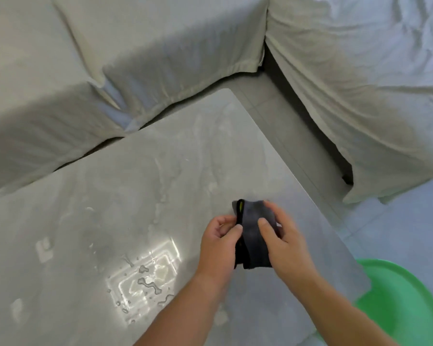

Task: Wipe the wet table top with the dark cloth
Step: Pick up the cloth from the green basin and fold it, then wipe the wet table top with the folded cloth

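both hands hold the cloth (254, 236) above the table (160, 171), near its right edge: the left hand (219, 245) pinches the cloth's left border between thumb and fingers, and the right hand (284, 242) grips the other side with the thumb pressed on top. the cloth is dark grey with a black hem and a small yellow tag at its upper corner, and it looks folded or bunched into a narrow pad; whether it touches the table or hangs just over it i cannot tell, since the hands are a little blurred. the wiping looks barely begun, if at all. water (148, 283) lies in beads and wavy puddles in the bright reflection to the left of the hands, and fainter streaks and smears run up the middle of the table toward the far corner, with pale blotches near the left edge too. i see no patch that is plainly dry and clean, though the strip by the right edge shows fewer drops. so nearly the whole top seems left to do: the pooled water first, then the long streaks. a covered sofa (135, 58) wraps the table's far and right sides, and a green stool (398, 303) stands at lower right, clear of the work.
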Motion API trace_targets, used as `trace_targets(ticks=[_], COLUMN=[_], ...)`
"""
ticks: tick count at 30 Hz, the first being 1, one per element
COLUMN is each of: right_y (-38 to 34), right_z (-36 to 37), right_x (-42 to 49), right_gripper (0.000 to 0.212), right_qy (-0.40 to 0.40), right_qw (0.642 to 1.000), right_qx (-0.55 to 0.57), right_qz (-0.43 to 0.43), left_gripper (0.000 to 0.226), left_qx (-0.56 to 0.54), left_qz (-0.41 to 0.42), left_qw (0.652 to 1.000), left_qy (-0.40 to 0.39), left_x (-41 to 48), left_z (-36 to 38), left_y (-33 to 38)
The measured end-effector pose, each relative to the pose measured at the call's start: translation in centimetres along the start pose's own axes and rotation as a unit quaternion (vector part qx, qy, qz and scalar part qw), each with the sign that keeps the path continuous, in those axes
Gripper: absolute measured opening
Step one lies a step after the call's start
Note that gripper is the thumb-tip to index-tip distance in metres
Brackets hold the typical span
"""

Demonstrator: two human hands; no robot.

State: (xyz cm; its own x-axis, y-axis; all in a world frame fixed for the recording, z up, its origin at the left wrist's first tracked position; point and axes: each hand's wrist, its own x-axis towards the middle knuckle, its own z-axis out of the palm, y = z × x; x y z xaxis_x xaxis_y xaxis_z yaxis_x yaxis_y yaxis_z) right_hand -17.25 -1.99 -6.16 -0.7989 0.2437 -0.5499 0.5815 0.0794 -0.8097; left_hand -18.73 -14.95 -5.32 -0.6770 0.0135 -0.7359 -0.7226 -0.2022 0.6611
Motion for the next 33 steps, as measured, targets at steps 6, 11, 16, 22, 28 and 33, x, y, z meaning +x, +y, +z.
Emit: trace_targets(ticks=[6,11,16,22,28,33], right_y=[-2.6,-4.8,-8.0,-9.0,-7.3,-6.5], right_z=[2.3,3.1,4.4,6.7,7.7,9.2], right_x=[6.0,12.8,19.7,25.3,26.2,26.0], right_gripper=[0.031,0.055,0.060,0.056,0.068,0.064], right_qy=[-0.058,-0.066,-0.051,-0.042,-0.049,-0.076], right_qw=[0.984,0.942,0.905,0.797,0.734,0.684], right_qx=[-0.153,-0.291,-0.364,-0.540,-0.602,-0.632], right_qz=[-0.075,-0.152,-0.215,-0.266,-0.313,-0.357], left_gripper=[0.040,0.048,0.046,0.025,0.070,0.078], left_qx=[-0.107,-0.122,-0.072,0.145,0.577,0.631], left_qz=[-0.022,0.002,0.069,0.181,0.197,0.174], left_qw=[0.994,0.992,0.995,0.970,0.771,0.738], left_qy=[0.000,0.008,0.004,0.075,0.185,0.162], left_x=[4.3,9.4,14.7,19.0,19.0,18.8], left_z=[-0.2,0.6,1.2,-2.1,-9.3,-10.5], left_y=[2.8,5.5,9.9,12.8,8.7,6.5])
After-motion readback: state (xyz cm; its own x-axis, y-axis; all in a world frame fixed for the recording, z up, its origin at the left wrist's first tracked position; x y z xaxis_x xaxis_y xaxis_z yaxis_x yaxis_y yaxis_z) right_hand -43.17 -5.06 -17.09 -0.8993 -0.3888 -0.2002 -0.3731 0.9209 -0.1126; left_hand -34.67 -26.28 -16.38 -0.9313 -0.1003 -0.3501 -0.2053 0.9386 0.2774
